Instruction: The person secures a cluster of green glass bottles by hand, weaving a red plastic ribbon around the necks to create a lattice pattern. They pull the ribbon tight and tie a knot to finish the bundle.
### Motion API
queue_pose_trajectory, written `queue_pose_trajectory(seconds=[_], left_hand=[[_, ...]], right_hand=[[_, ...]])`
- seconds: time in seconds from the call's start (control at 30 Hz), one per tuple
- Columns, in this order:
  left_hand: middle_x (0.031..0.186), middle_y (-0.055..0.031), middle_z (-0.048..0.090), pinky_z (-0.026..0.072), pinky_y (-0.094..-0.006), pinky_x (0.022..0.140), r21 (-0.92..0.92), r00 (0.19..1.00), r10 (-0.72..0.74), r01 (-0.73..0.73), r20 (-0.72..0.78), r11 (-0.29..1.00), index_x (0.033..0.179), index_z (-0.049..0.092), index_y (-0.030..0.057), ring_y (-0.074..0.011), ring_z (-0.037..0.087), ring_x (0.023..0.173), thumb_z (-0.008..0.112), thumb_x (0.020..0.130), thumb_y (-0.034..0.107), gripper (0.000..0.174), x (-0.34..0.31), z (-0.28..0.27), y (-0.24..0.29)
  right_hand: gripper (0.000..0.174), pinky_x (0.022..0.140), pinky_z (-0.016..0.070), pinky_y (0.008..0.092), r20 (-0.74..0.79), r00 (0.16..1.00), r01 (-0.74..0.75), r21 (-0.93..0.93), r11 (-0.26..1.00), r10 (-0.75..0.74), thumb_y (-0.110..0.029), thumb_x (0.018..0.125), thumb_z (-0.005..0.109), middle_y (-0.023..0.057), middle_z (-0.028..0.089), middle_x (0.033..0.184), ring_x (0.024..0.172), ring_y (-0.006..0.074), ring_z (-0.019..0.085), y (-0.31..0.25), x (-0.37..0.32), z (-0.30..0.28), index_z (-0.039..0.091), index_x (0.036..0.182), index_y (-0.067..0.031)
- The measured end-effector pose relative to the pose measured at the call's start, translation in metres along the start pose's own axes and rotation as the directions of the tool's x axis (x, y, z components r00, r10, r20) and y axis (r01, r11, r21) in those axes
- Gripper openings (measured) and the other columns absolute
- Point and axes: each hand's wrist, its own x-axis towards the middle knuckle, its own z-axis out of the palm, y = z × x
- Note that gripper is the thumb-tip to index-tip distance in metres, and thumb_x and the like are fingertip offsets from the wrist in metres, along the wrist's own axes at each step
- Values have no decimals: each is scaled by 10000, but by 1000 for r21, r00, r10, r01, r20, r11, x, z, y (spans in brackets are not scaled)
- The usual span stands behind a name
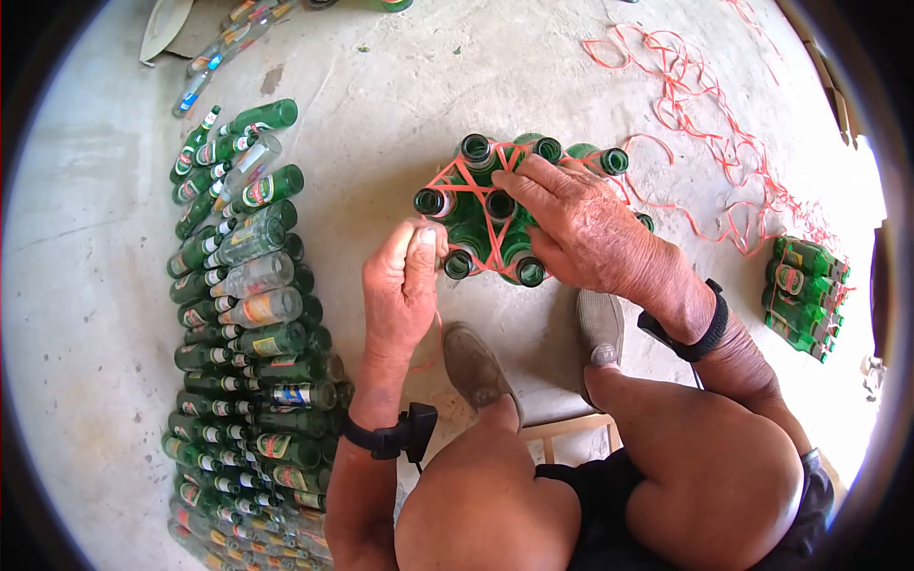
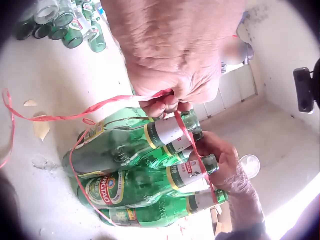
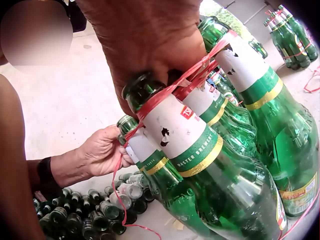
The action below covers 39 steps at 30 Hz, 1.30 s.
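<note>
Green beer bottles stand upright in a tight bundle in front of me, with red plastic twine crossing between their necks. My left hand is at the bundle's left side, pinching the twine between thumb and curled fingers. From that hand, a loose tail trails away in the left wrist view. My right hand reaches over the bundle, its fingers bent among the necks near the centre bottle. In the right wrist view twine runs round the white-labelled necks, and a bottle neck partly hides the right fingertips.
Rows of bottles lie stacked on the floor at left. A tied bundle is at far right, below a tangle of loose red twine. My shoes are close to the work, with a stool beneath me.
</note>
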Motion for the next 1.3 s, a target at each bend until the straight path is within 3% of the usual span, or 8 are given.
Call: queue_pose_trajectory(seconds=[0.2,0.4,0.63,0.73,0.83,1.13,1.23,1.3], left_hand=[[926,-42,688,503,-260,688,-227,980,-186,167,-69,960,1010,666,-26,-92,604,800,534,1153,141,257,-7,-1,-1],[922,-46,662,471,-267,680,254,959,262,-228,-108,940,965,661,-49,-94,568,783,558,1121,67,221,4,-6,15],[761,-115,560,447,-356,616,508,981,147,-192,127,840,867,551,-22,-181,537,667,649,1089,103,273,11,-37,5],[726,-177,570,460,-469,577,577,972,210,-233,108,783,842,530,13,-386,581,628,721,1021,94,274,17,-28,5],[727,-181,590,452,-499,566,620,965,255,-242,69,746,845,538,25,-404,600,622,725,1014,101,263,20,-17,0],[695,-176,578,439,-468,543,578,980,200,-157,-12,801,812,517,23,-401,574,589,732,1008,77,296,1,-17,-7],[665,-160,388,357,-406,524,575,971,236,-180,-23,798,822,431,5,-280,317,595,698,1057,91,366,-1,-16,-13],[671,-141,360,348,-388,520,552,977,208,-153,-38,820,823,427,8,-228,308,602,699,1062,95,373,-6,-15,-21]], right_hand=[[647,1094,501,559,-5,1000,-5,-32,999,5,-27,803,682,227,596,1369,1222,421,647,-2,-1,-1,572,1438,39],[613,1069,525,532,3,1000,-2,-40,999,2,-21,800,671,223,602,1345,1212,405,657,-3,1,-4,586,1403,60],[612,995,543,495,-13,1000,12,-49,999,-13,-13,788,667,208,612,1306,1136,393,664,-3,1,-3,597,1392,61],[616,986,543,493,-28,1000,10,-47,999,-11,-12,785,668,203,615,1299,1136,392,664,-3,0,-1,599,1394,56],[621,980,545,494,-20,1000,4,-54,999,-6,-10,783,667,201,616,1301,1136,393,664,-4,1,-2,598,1397,51],[636,971,548,491,2,1000,-5,-53,999,5,6,765,671,196,618,1279,1104,395,668,-2,1,-1,596,1395,50],[628,984,549,495,11,1000,-15,-38,999,16,13,774,669,199,619,1299,1121,400,673,-4,1,-2,597,1397,51],[623,997,547,501,-13,1000,-3,-43,999,3,16,781,671,200,619,1312,1139,403,675,-3,1,-1,599,1399,50]])
